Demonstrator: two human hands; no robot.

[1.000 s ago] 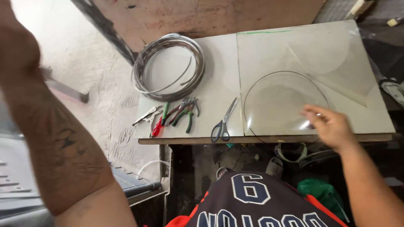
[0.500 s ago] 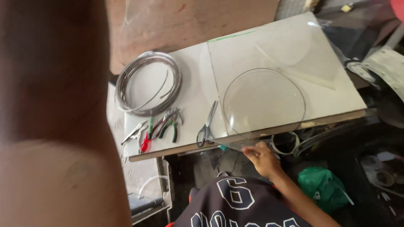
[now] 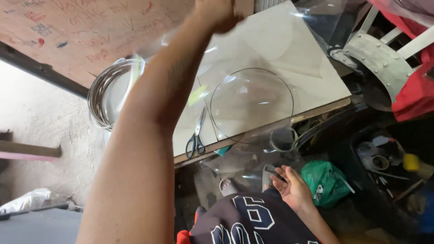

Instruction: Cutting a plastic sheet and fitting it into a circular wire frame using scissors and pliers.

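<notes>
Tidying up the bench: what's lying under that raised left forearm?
The left forearm crosses the white table. Beside it show the wire coil and scissors; the clear round disc lies apart. Whatever sits directly beneath the arm is hidden.

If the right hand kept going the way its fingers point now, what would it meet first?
The right hand is open below the table edge, fingers pointing up and left. First in that line looks like the clear plastic sheet hanging off the table, with a wire loop beyond it. Depth is unclear.
</notes>
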